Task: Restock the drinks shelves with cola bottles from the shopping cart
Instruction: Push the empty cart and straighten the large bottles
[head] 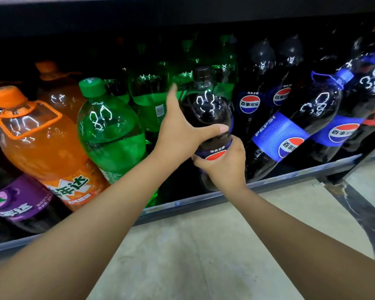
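Observation:
A large black-capped cola bottle (pixel 206 109) stands upright at the front of the bottom drinks shelf (pixel 204 202), between green soda bottles and blue-label cola bottles. My left hand (pixel 182 128) wraps around its upper body from the left. Around the label, lower down on the right, my right hand (pixel 225 163) grips it. The bottle's base is hidden behind my right hand. The shopping cart is out of view.
Green soda bottles (pixel 110 131) stand left of the held bottle, an orange soda bottle (pixel 39 144) and a purple-label bottle (pixel 15 202) further left. Blue-capped cola bottles (pixel 290 126) fill the right. A dark shelf upright (pixel 359 204) crosses the pale floor (pixel 204 245) at the right.

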`<action>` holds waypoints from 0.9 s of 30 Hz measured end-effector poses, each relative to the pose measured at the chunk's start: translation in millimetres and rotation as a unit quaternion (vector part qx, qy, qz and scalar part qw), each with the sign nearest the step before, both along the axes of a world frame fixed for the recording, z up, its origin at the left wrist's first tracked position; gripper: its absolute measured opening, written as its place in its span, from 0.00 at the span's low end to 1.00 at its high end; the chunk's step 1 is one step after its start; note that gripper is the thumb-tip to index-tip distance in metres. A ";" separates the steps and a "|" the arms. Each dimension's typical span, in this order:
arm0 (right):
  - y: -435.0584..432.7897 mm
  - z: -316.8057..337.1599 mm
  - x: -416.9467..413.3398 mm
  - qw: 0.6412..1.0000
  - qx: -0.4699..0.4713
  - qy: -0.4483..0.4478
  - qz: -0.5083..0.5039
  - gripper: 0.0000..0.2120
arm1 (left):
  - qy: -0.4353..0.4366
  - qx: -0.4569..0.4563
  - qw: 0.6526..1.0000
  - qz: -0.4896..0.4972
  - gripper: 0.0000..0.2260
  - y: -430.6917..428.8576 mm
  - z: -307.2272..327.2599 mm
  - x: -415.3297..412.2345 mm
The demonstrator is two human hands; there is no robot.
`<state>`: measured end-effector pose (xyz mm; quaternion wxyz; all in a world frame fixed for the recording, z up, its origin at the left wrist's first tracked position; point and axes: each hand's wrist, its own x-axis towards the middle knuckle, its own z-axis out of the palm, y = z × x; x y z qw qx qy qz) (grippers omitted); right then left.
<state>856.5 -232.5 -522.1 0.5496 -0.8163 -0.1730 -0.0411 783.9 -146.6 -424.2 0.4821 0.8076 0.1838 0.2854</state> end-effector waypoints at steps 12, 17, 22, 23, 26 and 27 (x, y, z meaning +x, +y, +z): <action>-1.4 -1.7 2.0 0.996 0.047 0.073 0.026 0.42 | 0.025 0.067 0.997 0.001 0.37 2.2 0.6 1.3; 13.1 -2.8 -10.5 0.994 0.040 0.083 0.056 0.43 | 0.041 0.097 0.994 0.034 0.38 12.1 6.3 -14.0; 22.8 -0.8 -23.3 0.991 0.033 0.094 0.091 0.42 | 0.036 0.080 0.994 0.058 0.38 18.6 5.5 -28.2; 23.7 -0.6 -25.1 0.990 0.033 0.096 0.097 0.42 | 0.034 0.079 0.994 0.060 0.38 18.4 5.3 -30.7; 24.4 0.2 -27.1 0.989 0.028 0.095 0.113 0.41 | 0.030 0.074 0.995 0.063 0.39 16.0 5.9 -34.8; 24.5 0.5 -27.0 0.988 0.026 0.096 0.115 0.42 | 0.029 0.072 0.995 0.062 0.40 15.6 5.6 -34.6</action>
